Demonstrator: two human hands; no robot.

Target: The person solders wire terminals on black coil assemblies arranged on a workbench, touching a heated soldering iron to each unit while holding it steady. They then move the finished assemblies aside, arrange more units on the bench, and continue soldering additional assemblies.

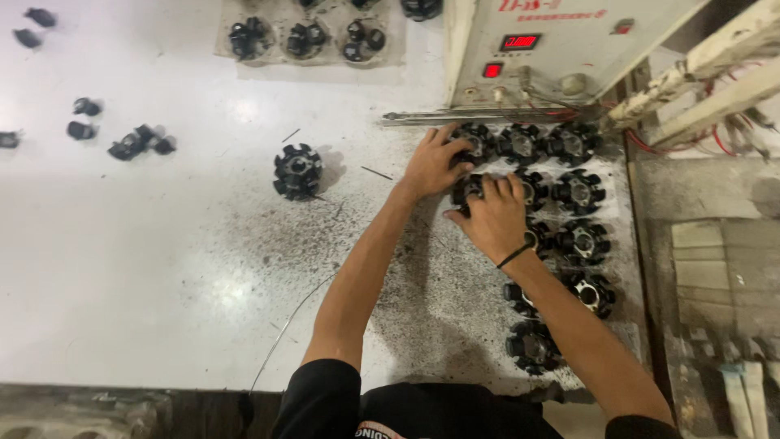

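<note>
The left hand (431, 167) rests with fingers spread over a black star-shaped part (474, 143), the fingertips touching its rim but not closed around it. The right hand (494, 218) lies curled over a second black part (468, 190), which sits under the index finger and thumb; whether it is gripped or only touched cannot be told, since the hand hides most of it. Both parts belong to a cluster of like parts (578, 192) laid in 2 rough columns just beyond and beside the fingertips, on a speckled white table (162, 260). A grey control box (561, 49) with red displays stands just beyond the left fingertips, and a metal rail (463, 116) lies between. 1 lone part (297, 171) sits well apart to the left. Risk: the parts lie closely packed, so a lateral finger movement is likely to knock a neighbour out of its row. The right forearm (569, 317) crosses the nearer parts and could drag them toward the table edge.
</note>
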